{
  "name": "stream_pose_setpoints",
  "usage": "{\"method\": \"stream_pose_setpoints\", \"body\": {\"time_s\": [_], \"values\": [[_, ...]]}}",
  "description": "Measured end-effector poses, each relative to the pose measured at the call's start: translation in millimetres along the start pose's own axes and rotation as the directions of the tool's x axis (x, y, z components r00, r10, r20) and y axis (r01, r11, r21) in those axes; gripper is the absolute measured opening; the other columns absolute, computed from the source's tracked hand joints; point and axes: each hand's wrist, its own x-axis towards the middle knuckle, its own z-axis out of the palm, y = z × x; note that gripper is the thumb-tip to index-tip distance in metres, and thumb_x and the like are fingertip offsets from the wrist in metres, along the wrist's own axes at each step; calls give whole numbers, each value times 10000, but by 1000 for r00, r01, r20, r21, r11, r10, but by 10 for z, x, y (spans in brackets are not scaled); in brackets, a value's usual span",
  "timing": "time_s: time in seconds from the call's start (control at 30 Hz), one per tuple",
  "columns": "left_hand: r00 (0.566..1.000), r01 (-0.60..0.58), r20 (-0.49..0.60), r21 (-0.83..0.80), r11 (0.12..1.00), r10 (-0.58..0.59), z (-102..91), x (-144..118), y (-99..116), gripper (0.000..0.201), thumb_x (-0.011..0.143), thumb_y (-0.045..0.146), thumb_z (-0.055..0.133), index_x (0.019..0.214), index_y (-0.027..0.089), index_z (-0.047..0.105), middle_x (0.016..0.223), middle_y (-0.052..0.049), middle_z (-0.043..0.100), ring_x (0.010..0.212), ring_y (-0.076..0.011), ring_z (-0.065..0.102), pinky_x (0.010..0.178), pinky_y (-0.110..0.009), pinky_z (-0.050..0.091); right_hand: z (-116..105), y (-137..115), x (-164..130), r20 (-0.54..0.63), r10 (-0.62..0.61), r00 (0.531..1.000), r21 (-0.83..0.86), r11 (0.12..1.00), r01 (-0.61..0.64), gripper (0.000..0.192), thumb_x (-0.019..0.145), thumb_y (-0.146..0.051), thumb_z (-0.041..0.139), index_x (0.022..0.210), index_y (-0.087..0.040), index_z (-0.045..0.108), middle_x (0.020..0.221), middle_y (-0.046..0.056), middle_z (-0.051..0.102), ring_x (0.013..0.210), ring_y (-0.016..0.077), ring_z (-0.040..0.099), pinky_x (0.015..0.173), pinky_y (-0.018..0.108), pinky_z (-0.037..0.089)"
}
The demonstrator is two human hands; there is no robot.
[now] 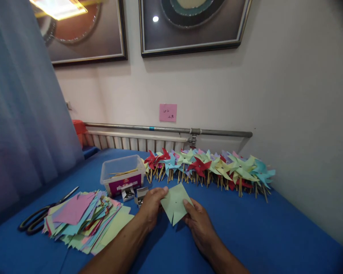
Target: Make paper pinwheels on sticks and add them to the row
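Inspected from beside the blue-covered desk [246, 239]: the green paper square [173, 198] is at the lower centre of the frame, raised between the two hands and touched by both. The left hand [151, 205] is closed to a pinch at its left corner, thumb on top; the fingers beneath are largely hidden. The right hand [198, 217] is partly curled, its thumb pressed on the paper's right-hand side and reaching nearer the small dark mark at the middle; its grip is likewise a pinch, so far as can be told. Being about square, the paper has no long axis; it stands as a diamond, one diagonal running roughly up and down the frame, its slit bottom corner pointing toward the wearer, between the wrists. In my judgement this slit corner is the governing relation, the right thumb lying closer to it than the left. Noted nearby: two small open boxes [128, 193] just beyond the left hand, a paper stack [74, 209] at lower left, pinwheels [199, 166] right of centre.
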Motion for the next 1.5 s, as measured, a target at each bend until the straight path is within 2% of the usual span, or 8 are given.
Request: {"method": "stream_pose_setpoints", "body": {"time_s": [0.1,0.17,0.4,0.57,0.8,1.1,1.27,1.5], "values": [[999,4,-52,84,996,0,13,25,-39,420,485,393,906,661,143,619,569,-11,631,500,-113,520,533,-249,376,-17,-19,16,-30,-22,999,-53,998,21,500,691,-560,844,975,-166,727,842,77,789,803,277,747,667,343,587],[998,8,-70,97,995,-1,23,38,-72,385,471,354,896,622,145,609,543,-13,626,478,-110,505,520,-249,367,-1,-64,-1,-43,-26,999,-35,999,24,502,669,-558,859,958,-170,723,844,76,790,815,286,744,671,350,584],[998,6,-66,-79,997,-12,63,3,-88,395,476,345,900,671,149,617,577,-6,640,502,-115,533,544,-253,405,72,-41,-63,1,-33,999,37,999,33,522,682,-510,867,1062,-184,719,975,88,801,916,291,740,780,378,575],[999,10,-36,-25,1000,-10,80,-31,-71,401,482,372,903,659,141,627,560,4,611,497,-102,506,536,-245,389,-28,131,31,-50,-33,998,-56,998,31,535,701,-535,836,1080,-172,729,913,86,809,853,300,753,726,375,577],[995,-55,-88,26,998,57,50,7,-37,372,479,351,889,692,137,673,584,8,615,522,-101,502,550,-244,382,-83,138,74,-92,-11,996,-83,997,3,520,666,-501,850,1056,-176,737,846,77,810,789,305,762,686,383,587],[998,-60,32,41,997,59,57,-42,0,371,544,421,873,677,144,667,562,17,591,510,-95,479,539,-237,347,-85,117,77,-100,14,995,-112,993,-25,477,679,-511,834,998,-167,749,792,74,802,733,292,758,667,378,589],[999,-53,15,109,993,52,57,-46,-11,398,530,430,892,629,154,622,518,36,547,473,-84,439,510,-236,329,-87,104,75,-91,-3,996,-168,986,-12,447,684,-516,828,950,-165,754,734,61,788,661,272,740,636,363,577],[995,-93,37,155,983,89,55,-41,16,319,529,351,874,664,146,670,550,25,580,504,-83,456,528,-227,337,-50,30,29,-83,0,997,-168,986,-14,433,686,-502,823,960,-174,757,707,47,775,625,253,718,576,330,541]]}}
